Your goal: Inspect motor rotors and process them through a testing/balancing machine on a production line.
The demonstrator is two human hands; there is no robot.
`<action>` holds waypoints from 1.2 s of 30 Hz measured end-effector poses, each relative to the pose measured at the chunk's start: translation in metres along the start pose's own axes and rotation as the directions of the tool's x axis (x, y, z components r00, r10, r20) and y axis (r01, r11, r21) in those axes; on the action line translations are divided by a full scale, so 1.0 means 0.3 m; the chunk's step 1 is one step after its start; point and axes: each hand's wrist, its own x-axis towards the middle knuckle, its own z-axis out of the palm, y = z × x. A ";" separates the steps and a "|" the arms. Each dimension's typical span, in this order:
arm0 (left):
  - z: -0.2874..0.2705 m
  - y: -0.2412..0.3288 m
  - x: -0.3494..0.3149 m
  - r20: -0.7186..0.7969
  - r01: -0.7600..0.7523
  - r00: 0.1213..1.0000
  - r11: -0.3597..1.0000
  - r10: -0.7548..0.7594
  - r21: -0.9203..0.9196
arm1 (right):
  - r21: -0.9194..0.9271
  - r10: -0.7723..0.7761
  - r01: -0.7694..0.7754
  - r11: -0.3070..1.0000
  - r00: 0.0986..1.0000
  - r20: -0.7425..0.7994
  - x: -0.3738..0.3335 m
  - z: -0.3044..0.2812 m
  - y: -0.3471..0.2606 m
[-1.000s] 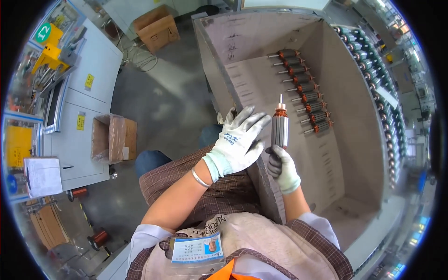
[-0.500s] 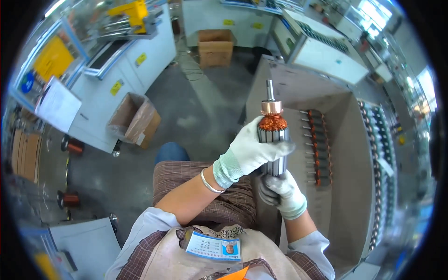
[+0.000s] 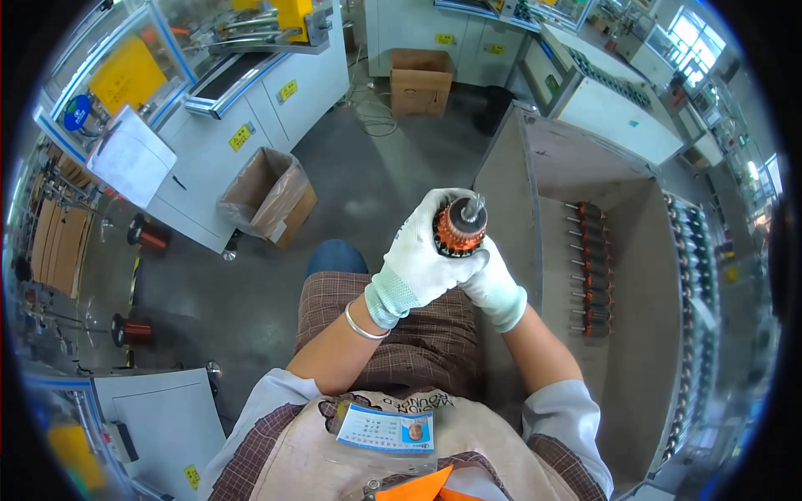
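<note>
Both my hands wear white knit gloves and hold one motor armature (image 3: pixel 459 230) in front of me. Its shaft end tilts up toward me, showing orange copper windings and a round dark end face. My left hand (image 3: pixel 423 242) wraps round its side, thumb across the front. Behind and below, my right hand (image 3: pixel 494 285) grips it too, with most of its fingers hidden. To the right, a deep grey bin (image 3: pixel 555 401) has a row of several similar armatures (image 3: pixel 595 269) along its floor, shafts pointing left.
An open cardboard box (image 3: pixel 271 196) with a plastic liner stands left, beside a white machine cabinet (image 3: pixel 225 142). Another cardboard box (image 3: pixel 420 81) is at the back. Copper wire spools (image 3: pixel 134 331) sit at far left. Racks of parts (image 3: pixel 697 326) line the bin's right side.
The armature was upright with its shaft pointing away; now it is lower and tipped end-on toward me. My hands have drawn closer together, and the view has shifted.
</note>
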 end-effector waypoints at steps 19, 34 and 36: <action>0.040 -0.100 -0.011 0.098 -0.061 0.993 0.997 0.066 -0.050 | -0.511 -0.173 0.078 0.856 0.975 -0.140 -0.005 -0.066 0.047; 0.051 -0.102 -0.020 0.124 -0.067 0.988 0.976 0.094 -0.207 | -0.679 -0.336 0.167 0.715 0.934 -0.124 -0.015 -0.078 0.002; 0.057 -0.102 -0.021 0.125 -0.072 0.987 0.969 0.103 -0.235 | -0.684 -0.357 0.184 0.706 0.927 -0.118 -0.016 -0.080 0.002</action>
